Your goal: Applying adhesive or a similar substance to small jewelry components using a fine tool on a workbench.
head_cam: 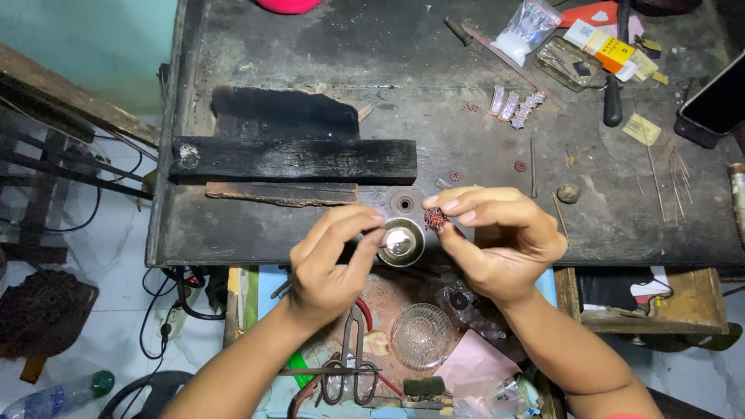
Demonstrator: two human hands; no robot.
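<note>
My right hand (497,237) pinches a small round red-stoned ornament (435,219) between thumb and fingertips, just over the bench's front edge. My left hand (330,260) has its fingers pinched together, and a thin tool seems to run from them toward a shiny domed metal piece (401,241) at the bench edge. The tool is mostly hidden by the fingers. Both hands nearly touch above the domed piece.
The dark worn workbench (466,132) carries a charred wooden block (295,160), sparkling stone strips (516,105), tiny red ornaments (520,166), thin wires (679,174), a plastic bag (528,27) and a phone (718,101). Below lie a glass dish (421,335), scissors (353,365) and pink paper (473,361).
</note>
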